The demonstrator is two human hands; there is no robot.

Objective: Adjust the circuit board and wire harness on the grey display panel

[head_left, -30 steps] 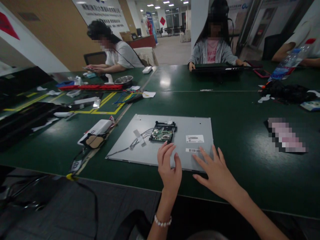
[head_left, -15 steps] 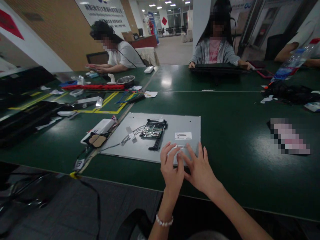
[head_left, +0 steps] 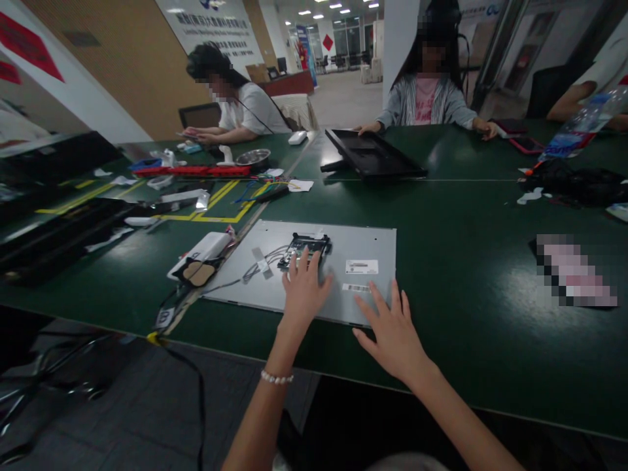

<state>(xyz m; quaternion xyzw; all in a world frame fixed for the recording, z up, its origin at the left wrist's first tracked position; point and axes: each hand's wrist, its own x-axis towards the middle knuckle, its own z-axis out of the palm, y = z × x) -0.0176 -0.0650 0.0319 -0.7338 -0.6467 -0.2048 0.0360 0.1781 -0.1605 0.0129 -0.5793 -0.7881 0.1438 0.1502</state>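
A grey metal display panel (head_left: 373,245) lies back-up on the green table (head_left: 456,275). A small green circuit board in a black frame (head_left: 305,245) sits on it, with grey wires (head_left: 258,265) taped down to its left. My left hand (head_left: 304,288) is flat and open on the panel, fingertips at the near edge of the circuit board. My right hand (head_left: 392,330) is open with fingers spread, resting at the panel's near right corner below two white labels (head_left: 360,267).
A white box with a tan pad (head_left: 201,258) and cables lie left of the panel. Yellow tape lines, red tools and a metal bowl (head_left: 252,157) are further left. Across the table a person holds a black monitor shell (head_left: 373,154); another sits far left. A black bag (head_left: 569,180) lies right.
My left hand has moved forward and left onto the panel up to the circuit board. My right hand stays near the panel's corner. The person opposite has turned the black monitor shell.
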